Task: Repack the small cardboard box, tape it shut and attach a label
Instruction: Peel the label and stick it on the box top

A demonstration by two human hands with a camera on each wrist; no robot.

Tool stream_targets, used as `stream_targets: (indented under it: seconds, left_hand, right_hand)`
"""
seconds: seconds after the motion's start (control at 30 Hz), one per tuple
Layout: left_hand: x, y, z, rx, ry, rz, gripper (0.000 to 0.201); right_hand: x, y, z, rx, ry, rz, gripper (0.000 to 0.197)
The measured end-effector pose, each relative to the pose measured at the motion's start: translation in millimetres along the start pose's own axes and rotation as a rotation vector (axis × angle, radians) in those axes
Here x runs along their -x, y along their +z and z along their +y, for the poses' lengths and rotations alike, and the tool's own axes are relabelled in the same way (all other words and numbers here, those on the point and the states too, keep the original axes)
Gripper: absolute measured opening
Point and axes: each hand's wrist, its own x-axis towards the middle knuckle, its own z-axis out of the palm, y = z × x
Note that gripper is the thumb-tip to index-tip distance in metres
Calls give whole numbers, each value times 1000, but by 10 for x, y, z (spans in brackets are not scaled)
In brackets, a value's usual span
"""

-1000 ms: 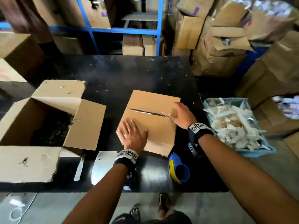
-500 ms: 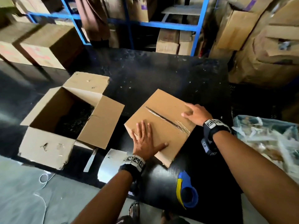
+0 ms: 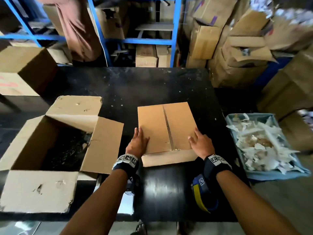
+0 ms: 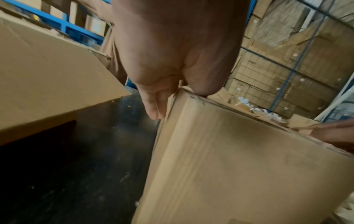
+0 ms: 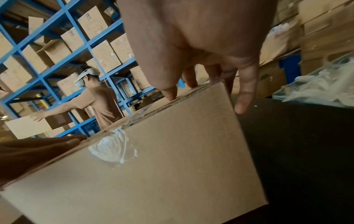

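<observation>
Big open box (image 3: 50, 150): lying on bench (image 3: 118, 85) well left of L grip, flaps spread, dark contents seen inside.
L grip (image 3: 138, 143): laid on near-left corner of small cardboard box (image 3: 162, 128); thumb set on top edge, fingers (image 4: 155, 106) held straight down the left side wall, flat against it, nothing clasped.
Small cardboard box: closed, sat on bench between both grips, held from each side; centre seam runs away from the person, covered w/ clear tape (image 5: 113, 145) that is seen wrinkled over the near edge.
R grip (image 3: 200, 143): placed on near-right corner of same box; thumb and some fingers rested on top, one finger (image 5: 244, 97) hung straight past right edge; uncurled, nothing grasped.
Tape dispenser (image 3: 201, 197): blue/yellow, partly hidden under R wrist, nearer the person than R grip.
Blue bin (image 3: 254, 173): right of R grip, beside bench, filled w/ white scraps.
</observation>
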Motion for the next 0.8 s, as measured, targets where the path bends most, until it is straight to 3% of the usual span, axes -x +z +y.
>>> stream_targets:
  seconds: [0.27, 0.3, 0.37, 0.43, 0.5, 0.6, 0.73, 0.8]
  left_hand:
    - [215, 159, -74, 185, 136, -56, 73]
    - [215, 165, -73, 195, 142, -55, 73]
    - [203, 164, -59, 200, 144, -54, 72]
    - [199, 175, -55, 204, 130, -61, 72]
    - [211, 202, -51, 216, 139, -78, 71]
    - [230, 226, -104, 242, 149, -103, 69]
    - [316, 185, -219, 273, 217, -99, 68]
    - [421, 161, -315, 274, 176, -71, 70]
  right_hand:
    - [609, 25, -252, 70, 237, 54, 55]
    - [647, 17, -321, 106, 216, 82, 54]
    - [703, 62, -483, 145, 37, 122, 54]
    - [737, 192, -697, 175, -194, 72, 56]
    - [751, 337, -923, 193, -297, -9, 58]
    - [769, 501, -1144, 216, -293, -107, 60]
    - [795, 633, -1104, 257, -276, -101, 61]
    - [791, 651, -1089, 248, -277, -106, 63]
